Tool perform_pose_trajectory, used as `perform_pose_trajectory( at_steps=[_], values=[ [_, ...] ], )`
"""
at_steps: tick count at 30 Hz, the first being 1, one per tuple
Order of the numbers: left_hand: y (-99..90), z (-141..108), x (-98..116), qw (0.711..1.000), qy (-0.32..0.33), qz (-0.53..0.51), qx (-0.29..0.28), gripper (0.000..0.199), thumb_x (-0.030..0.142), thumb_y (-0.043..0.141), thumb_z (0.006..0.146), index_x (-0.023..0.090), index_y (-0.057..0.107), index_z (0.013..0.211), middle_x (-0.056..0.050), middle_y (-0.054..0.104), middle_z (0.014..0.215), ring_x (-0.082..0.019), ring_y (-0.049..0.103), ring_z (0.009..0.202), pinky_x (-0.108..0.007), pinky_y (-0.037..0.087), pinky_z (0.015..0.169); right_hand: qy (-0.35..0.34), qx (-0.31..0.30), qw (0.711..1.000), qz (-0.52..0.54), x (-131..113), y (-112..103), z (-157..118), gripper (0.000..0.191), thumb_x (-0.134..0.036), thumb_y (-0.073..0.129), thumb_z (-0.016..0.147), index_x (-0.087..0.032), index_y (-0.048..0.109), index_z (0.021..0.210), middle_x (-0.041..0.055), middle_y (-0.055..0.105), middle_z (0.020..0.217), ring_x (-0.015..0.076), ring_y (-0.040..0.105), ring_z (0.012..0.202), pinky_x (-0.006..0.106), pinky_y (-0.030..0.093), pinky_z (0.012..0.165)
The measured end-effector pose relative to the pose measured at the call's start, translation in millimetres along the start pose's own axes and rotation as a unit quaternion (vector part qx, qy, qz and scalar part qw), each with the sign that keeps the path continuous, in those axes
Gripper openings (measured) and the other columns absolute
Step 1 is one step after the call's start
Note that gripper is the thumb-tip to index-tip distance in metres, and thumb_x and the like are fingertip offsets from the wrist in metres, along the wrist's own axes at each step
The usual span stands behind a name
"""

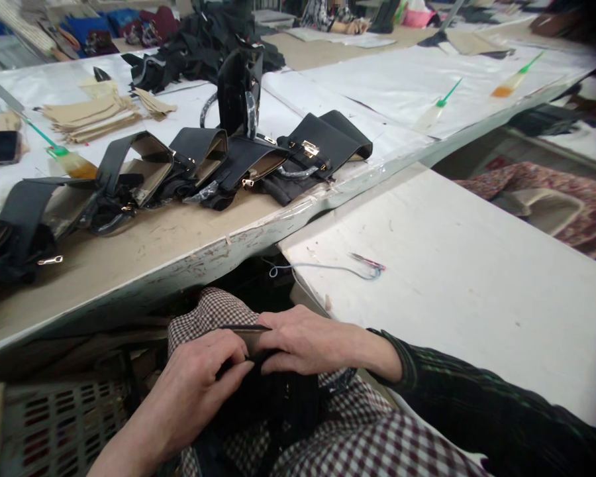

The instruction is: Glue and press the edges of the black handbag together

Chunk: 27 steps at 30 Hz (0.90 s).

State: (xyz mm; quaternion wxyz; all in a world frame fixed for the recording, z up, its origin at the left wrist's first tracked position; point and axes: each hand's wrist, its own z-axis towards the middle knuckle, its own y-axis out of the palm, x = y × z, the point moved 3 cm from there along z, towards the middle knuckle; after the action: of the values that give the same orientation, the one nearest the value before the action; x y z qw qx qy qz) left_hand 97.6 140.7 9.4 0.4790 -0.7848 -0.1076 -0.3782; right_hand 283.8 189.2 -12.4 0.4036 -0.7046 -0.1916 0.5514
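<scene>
"Where is the black bag [291, 404] in hand?"

"At the lower middle of the frame, over the checked cloth [377, 437] on the person's lap. The left hand [206, 368] pinches its opening between thumb and fingers; the right hand [302, 341] grasps the opening just beside it. Their exact contact inside the folds is hidden."

"How might the handling go best?"

"Probably with an even, light pull from both hands, so the brownish lining [251, 339] lies flat and the black surface isn't creased. Turning the opening toward the light could help too, since its inside looks dark."
</scene>
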Motion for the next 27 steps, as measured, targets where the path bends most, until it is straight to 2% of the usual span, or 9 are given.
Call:
perform_pose_trajectory(
  at_steps=[3,6,8,11,13,16,19,22,27],
  values=[
    [-2.4,0.1,-2.4,0.998,-0.058,0.006,-0.023,0.022,0.032,0.051,0.096,0.021,0.055,0.077,0.005,0.062,0.077,-0.013,0.056,0.071,-0.026,0.037,0.065,-0.005,0.041,0.997,0.065,0.9,0.7,-3.6,0.029,-0.036,0.059,0.095,-0.02,0.06,0.12,0.0057,0.061,0.112,0.0184,0.06,0.1,0.028,0.049,0.085],
    [-5.7,1.7,-4.8,0.993,-0.107,0.023,-0.033,0.023,0.035,0.055,0.093,0.021,0.056,0.075,0.005,0.062,0.073,-0.013,0.055,0.068,-0.026,0.035,0.063,-0.006,0.11,0.985,0.135,0.1,1.5,-7.1,0.029,-0.032,0.063,0.093,-0.017,0.058,0.117,0.0089,0.059,0.121,0.0191,0.056,0.112,0.03,0.048,0.094],
    [-6.8,2.4,-6.2,0.991,-0.128,0.025,-0.034,0.025,0.037,0.056,0.092,0.021,0.055,0.073,0.006,0.061,0.07,-0.013,0.053,0.066,-0.026,0.034,0.062,0.001,0.149,0.975,0.162,0.0,2.8,-9.2,0.026,-0.029,0.065,0.092,-0.016,0.056,0.112,0.01,0.058,0.123,0.0193,0.055,0.114,0.03,0.047,0.096],
    [-6.7,2.7,-8.2,0.988,-0.145,0.038,-0.026,0.029,0.039,0.056,0.092,0.021,0.05,0.069,0.006,0.057,0.065,-0.013,0.05,0.061,-0.027,0.032,0.058,0.014,0.173,0.97,0.17,1.6,6.5,-11.3,0.021,-0.026,0.067,0.09,-0.015,0.056,0.104,0.01,0.058,0.118,0.0187,0.056,0.107,0.03,0.049,0.091],
    [-5.9,3.0,-8.1,0.992,-0.121,0.035,-0.016,0.03,0.036,0.056,0.092,0.021,0.047,0.068,0.005,0.058,0.07,-0.014,0.052,0.065,-0.027,0.033,0.06,0.013,0.171,0.971,0.165,3.6,9.8,-11.8,0.019,-0.027,0.066,0.091,-0.014,0.057,0.101,0.0097,0.059,0.114,0.0181,0.058,0.103,0.029,0.05,0.088],
    [-4.0,2.8,-6.7,0.998,-0.057,-0.008,-0.002,0.027,0.028,0.058,0.091,0.021,0.045,0.069,0.002,0.063,0.098,-0.014,0.058,0.086,-0.025,0.039,0.074,0.01,0.163,0.976,0.148,6.9,13.8,-11.5,0.019,-0.029,0.064,0.092,-0.014,0.061,0.101,0.0091,0.06,0.112,0.0177,0.059,0.099,0.028,0.051,0.086],
    [-2.5,2.0,-6.6,0.999,-0.037,-0.033,0.006,0.023,0.025,0.059,0.091,0.021,0.048,0.072,0.003,0.06,0.118,-0.014,0.058,0.103,-0.024,0.039,0.086,0.012,0.138,0.983,0.123,7.9,14.2,-10.1,0.019,-0.03,0.061,0.095,-0.014,0.065,0.103,0.0084,0.06,0.112,0.0175,0.06,0.099,0.028,0.05,0.087],
    [-1.9,2.9,-5.4,0.999,-0.044,-0.026,0.005,0.021,0.026,0.058,0.092,0.022,0.048,0.074,0.005,0.064,0.115,-0.014,0.06,0.1,-0.025,0.039,0.083,0.015,0.091,0.992,0.084,6.1,10.1,-7.9,0.019,-0.031,0.057,0.097,-0.016,0.067,0.103,0.0063,0.061,0.106,0.0166,0.06,0.095,0.026,0.049,0.083],
    [1.4,8.6,-3.3,0.995,-0.096,0.028,-0.005,0.02,0.028,0.053,0.092,0.023,0.049,0.074,0.005,0.066,0.081,-0.014,0.056,0.071,-0.027,0.035,0.064,-0.007,0.014,1.0,0.013,1.9,2.2,-3.0,0.022,-0.035,0.054,0.098,-0.018,0.067,0.103,0.0043,0.061,0.097,0.0155,0.059,0.084,0.025,0.046,0.071]
  ],
)
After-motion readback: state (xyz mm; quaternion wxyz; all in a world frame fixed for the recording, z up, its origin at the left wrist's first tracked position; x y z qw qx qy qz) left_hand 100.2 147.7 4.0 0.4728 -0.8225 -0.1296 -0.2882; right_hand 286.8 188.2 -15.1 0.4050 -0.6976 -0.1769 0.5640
